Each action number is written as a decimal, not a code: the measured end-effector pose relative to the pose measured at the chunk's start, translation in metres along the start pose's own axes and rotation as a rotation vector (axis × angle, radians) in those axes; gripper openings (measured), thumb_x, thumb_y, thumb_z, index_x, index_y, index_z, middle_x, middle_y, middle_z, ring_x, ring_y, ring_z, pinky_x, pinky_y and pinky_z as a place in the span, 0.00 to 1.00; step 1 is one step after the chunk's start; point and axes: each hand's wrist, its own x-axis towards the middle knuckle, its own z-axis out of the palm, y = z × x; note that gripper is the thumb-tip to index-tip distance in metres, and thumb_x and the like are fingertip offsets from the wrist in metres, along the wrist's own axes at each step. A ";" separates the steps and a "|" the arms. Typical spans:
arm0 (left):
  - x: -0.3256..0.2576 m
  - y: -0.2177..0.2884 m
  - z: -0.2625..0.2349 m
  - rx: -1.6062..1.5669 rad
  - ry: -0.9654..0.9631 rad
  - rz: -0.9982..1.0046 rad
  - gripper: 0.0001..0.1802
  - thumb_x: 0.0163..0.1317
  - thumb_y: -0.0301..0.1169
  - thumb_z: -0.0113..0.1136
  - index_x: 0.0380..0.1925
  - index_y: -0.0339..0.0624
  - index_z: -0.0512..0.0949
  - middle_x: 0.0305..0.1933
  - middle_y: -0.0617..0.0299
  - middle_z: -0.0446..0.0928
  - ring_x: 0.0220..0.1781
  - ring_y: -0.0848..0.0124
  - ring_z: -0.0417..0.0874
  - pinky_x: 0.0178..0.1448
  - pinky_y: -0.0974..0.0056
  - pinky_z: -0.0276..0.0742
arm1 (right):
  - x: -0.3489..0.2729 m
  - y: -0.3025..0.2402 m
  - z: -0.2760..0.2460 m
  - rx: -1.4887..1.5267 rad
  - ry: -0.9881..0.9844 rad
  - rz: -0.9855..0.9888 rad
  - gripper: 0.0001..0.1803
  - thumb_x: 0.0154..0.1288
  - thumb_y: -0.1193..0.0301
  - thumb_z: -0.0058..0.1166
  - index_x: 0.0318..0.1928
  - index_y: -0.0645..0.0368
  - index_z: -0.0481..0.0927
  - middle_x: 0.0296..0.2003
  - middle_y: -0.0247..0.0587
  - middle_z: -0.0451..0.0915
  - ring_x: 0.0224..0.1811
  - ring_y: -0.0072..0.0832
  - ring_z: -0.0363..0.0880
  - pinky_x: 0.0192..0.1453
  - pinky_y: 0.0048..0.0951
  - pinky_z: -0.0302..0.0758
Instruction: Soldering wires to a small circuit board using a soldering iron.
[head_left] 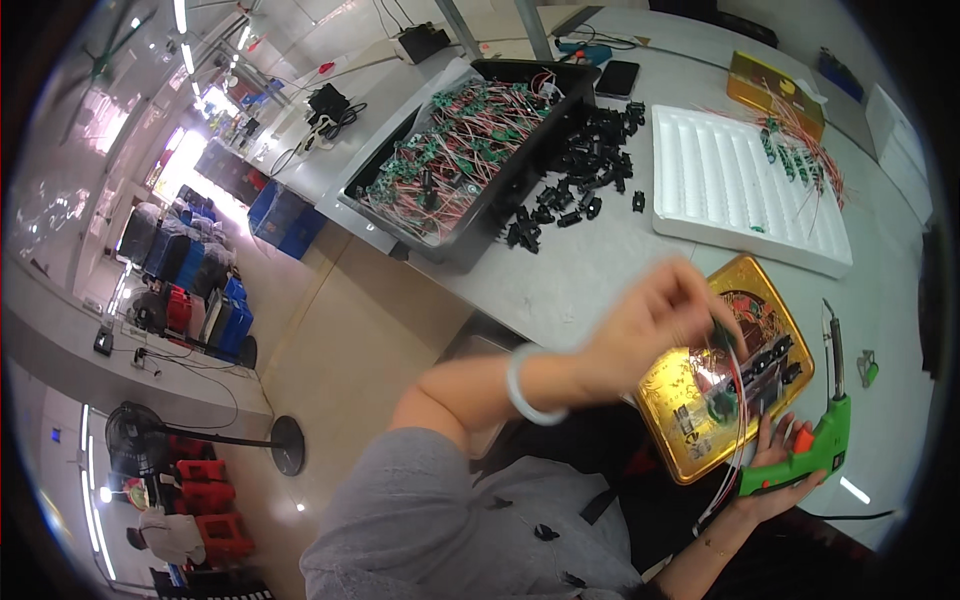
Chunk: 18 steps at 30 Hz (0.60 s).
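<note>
My left hand (pixel 665 325), with a pale bracelet at its wrist, is raised over the left side of a gold tin tray (pixel 665 400) and slightly blurred. Its fingers are pinched on a small green circuit board (pixel 722 336). Red and white wires (pixel 741 400) hang from there toward my right hand. The right hand (pixel 785 465) is wrapped round the grip of a green soldering gun (pixel 832 440) with an orange trigger, its metal tip pointing away from me. Several black plastic housings (pixel 765 362) lie in a row in the tin, beside more wired boards.
A black bin (pixel 470 240) heaped with wired green boards stands at the far left of the table. Loose black housings (pixel 590 165) are scattered beside it. A white ribbed foam tray (pixel 700 180) holds several boards at its right end. Behind lie a phone (pixel 618 79) and a yellow box (pixel 765 85).
</note>
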 end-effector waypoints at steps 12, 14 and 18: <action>0.168 0.182 -0.294 0.570 0.762 0.517 0.08 0.62 0.26 0.46 0.38 0.37 0.60 0.34 0.51 0.72 0.31 0.63 0.78 0.41 0.57 0.78 | -0.002 0.004 0.005 -0.039 0.021 -0.023 0.31 0.63 0.50 0.39 0.57 0.61 0.61 0.50 0.42 0.68 0.56 0.41 0.62 0.63 0.56 0.54; 0.181 0.168 -0.337 0.512 0.929 0.478 0.09 0.62 0.26 0.46 0.38 0.37 0.60 0.33 0.51 0.72 0.32 0.63 0.78 0.38 0.57 0.79 | -0.003 0.004 0.005 -0.065 0.059 -0.019 0.31 0.62 0.49 0.39 0.57 0.60 0.62 0.49 0.41 0.69 0.55 0.40 0.63 0.62 0.56 0.56; 0.215 0.103 -0.396 0.199 0.953 0.314 0.12 0.62 0.26 0.45 0.43 0.36 0.59 0.33 0.51 0.72 0.33 0.59 0.79 0.36 0.56 0.79 | -0.007 0.005 0.015 -0.110 0.139 -0.070 0.31 0.62 0.48 0.38 0.55 0.61 0.64 0.47 0.42 0.70 0.53 0.40 0.66 0.59 0.57 0.59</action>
